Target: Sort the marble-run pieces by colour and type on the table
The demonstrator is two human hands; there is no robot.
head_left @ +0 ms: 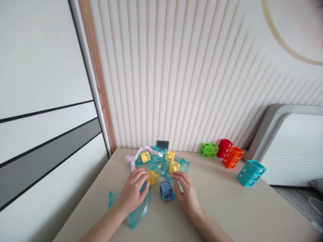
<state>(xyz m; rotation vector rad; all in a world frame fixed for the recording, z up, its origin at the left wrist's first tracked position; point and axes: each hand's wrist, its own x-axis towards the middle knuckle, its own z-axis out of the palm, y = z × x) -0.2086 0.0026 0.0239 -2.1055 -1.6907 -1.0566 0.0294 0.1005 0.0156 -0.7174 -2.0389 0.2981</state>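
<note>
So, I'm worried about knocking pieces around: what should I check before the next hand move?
1. Left hand gripping the nearest yellow cube: cannot tell; fingertips meet its edge in view.
2. Right hand clear of the blue cube: cannot tell; close, contact unclear.
3. Curved teal track uncovered: not ok; the left hand covers part of it.
4. Blue cube resting on the table: ok; between the hands.
5. Turquoise block clear of both hands: ok; stands apart, to the right.

Here they were on my distant feed: a bare left hand (133, 191) and a bare right hand (187, 194), slim-fingered both, narrow at the wrists, with bare, smooth forearms (107, 220) widening towards the bottom edge!
</note>
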